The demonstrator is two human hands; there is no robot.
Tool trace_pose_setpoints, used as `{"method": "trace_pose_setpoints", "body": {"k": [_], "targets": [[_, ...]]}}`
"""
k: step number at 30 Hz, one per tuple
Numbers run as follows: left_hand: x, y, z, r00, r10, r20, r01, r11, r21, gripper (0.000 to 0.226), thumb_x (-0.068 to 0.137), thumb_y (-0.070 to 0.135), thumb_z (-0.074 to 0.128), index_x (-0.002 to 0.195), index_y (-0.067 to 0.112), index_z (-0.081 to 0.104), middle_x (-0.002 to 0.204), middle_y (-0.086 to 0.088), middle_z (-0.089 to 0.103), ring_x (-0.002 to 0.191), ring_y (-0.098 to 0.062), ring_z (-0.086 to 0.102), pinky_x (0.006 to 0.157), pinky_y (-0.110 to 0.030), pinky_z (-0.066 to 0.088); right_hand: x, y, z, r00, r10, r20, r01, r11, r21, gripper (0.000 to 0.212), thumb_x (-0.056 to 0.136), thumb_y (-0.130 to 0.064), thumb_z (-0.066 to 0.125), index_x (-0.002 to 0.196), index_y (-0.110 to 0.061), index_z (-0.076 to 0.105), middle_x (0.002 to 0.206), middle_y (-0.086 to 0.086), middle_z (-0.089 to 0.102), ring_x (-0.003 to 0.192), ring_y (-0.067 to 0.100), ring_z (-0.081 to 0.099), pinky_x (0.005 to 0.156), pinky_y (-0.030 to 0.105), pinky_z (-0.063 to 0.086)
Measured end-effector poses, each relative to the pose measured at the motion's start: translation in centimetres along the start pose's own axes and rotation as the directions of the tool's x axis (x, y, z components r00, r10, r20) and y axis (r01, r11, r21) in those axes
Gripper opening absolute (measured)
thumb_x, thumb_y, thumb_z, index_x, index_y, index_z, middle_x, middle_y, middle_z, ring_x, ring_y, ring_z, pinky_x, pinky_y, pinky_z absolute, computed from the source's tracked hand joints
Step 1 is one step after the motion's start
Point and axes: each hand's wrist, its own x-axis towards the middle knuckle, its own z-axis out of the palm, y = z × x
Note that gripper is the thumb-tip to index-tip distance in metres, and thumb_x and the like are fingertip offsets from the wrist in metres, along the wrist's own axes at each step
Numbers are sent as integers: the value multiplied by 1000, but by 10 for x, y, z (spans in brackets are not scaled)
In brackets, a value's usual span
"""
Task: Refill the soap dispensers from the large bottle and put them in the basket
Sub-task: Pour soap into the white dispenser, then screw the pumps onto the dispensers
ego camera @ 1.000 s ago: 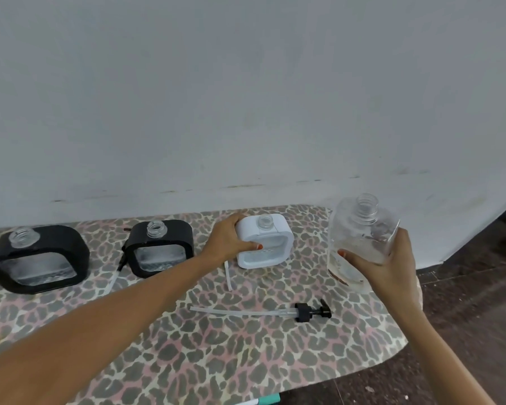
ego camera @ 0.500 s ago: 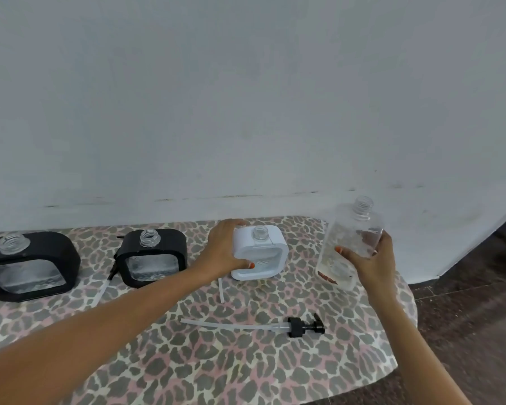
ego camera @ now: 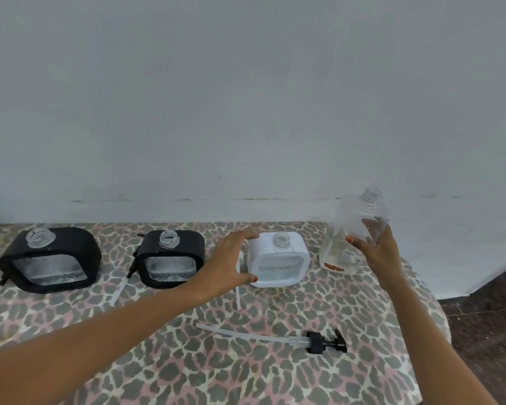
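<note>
Fingers (ego camera: 383, 231) of right hand (ego camera: 377, 255) wrapped round bottle (ego camera: 360, 217), neck up, long axis near vertical, nearly empty. Left hand (ego camera: 230, 258) spans left side of white dispenser (ego camera: 278, 264), thumb low, fingertips on top corner, steadying it. Dispenser's open neck lies left of and below bottle mouth, just beside; judgement: pour needs bottle tipped leftward. Basket not in view.

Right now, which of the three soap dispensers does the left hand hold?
The white soap dispenser, the rightmost of the three. The left hand grips its left side; both black dispensers stand untouched further left.
</note>
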Motion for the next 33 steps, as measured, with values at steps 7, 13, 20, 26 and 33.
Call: {"method": "trace_pose_setpoints", "body": {"k": [7, 13, 20, 26, 33], "targets": [[-4, 6, 2, 999, 34, 16, -34, 999, -23, 75, 76, 19, 73, 136, 25, 29, 146, 7, 27, 135, -9, 22, 109, -28, 22, -12, -3, -2, 1000, -3, -16, 3, 1000, 31, 75, 72, -8, 74, 134, -17, 32, 126, 1, 48, 113, 18, 49, 93, 36, 44], [-9, 18, -6, 993, 118, 24, -118, 993, 12, 77, 83, 24, 65, 142, 31, 16, 142, 23, 9, 130, 6, -1, 107, -19, 3, -20, -14, -11, 994, 21, -106, -25, 999, -39, 90, 71, -4, 75, 142, -10, 22, 144, 11, 34, 130, 23, 35, 102, 33, 32], [-32, 25, -27, 989, 145, -35, -144, 989, 40, 70, 88, 25, 60, 143, 28, 18, 154, 9, 14, 142, -5, 4, 105, -14, 3, -60, -46, 6, 880, -248, -404, 166, 960, -225, 39, 77, 2, 61, 114, -7, 50, 107, 15, 52, 99, 27, 49, 86, 39, 42], [-65, 16, -61, 984, 151, -93, -145, 987, 63, 65, 90, 24, 57, 142, 32, 19, 153, 11, 15, 140, 0, 2, 111, -19, 4, -91, -94, 54, 858, -430, -279, 334, 882, -333, 28, 79, -1, 63, 106, -4, 56, 100, 14, 55, 95, 22, 47, 80, 30, 37], [-113, -18, -115, 973, 87, -213, -71, 994, 83, 62, 89, 26, 57, 140, 33, 23, 152, 11, 19, 142, -5, 4, 114, -27, 12, -133, -151, 144, 850, -525, -29, 505, 830, -236, 21, 80, -1, 63, 99, -7, 59, 95, 5, 54, 90, 14, 45, 78, 29, 38]]}}
